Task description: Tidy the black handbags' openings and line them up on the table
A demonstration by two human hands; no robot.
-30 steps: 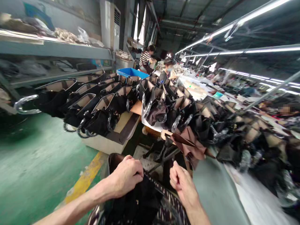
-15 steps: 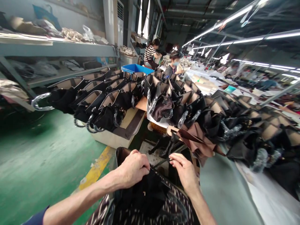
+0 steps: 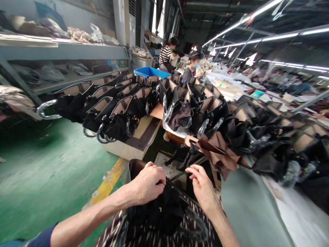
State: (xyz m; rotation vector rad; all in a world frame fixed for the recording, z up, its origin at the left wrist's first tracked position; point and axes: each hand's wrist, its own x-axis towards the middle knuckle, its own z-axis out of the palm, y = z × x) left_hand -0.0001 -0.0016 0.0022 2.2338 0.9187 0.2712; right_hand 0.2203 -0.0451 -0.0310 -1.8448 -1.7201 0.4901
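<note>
My left hand [image 3: 146,183] is closed in a fist on black fabric [image 3: 159,212] that sits inside an open dark handbag [image 3: 136,168] at the bottom middle. My right hand [image 3: 203,187] hovers just to the right of it, fingers curled together over the bag's far rim; what they pinch, if anything, is too small to name. A patterned brown-and-white cloth [image 3: 190,226] lies under the bag near my forearms.
Rows of open black and brown handbags [image 3: 180,103] with plastic-wrapped handles cover the long tables ahead. A blue bin [image 3: 150,72] stands behind them. Two seated people [image 3: 166,58] work at the far end. Metal shelves [image 3: 64,55] line the left wall above a green floor [image 3: 46,178].
The view has dropped and shifted slightly. My right hand has moved up and closer to the bag's rim, its fingers curling. My left hand stays clenched on the black fabric.
</note>
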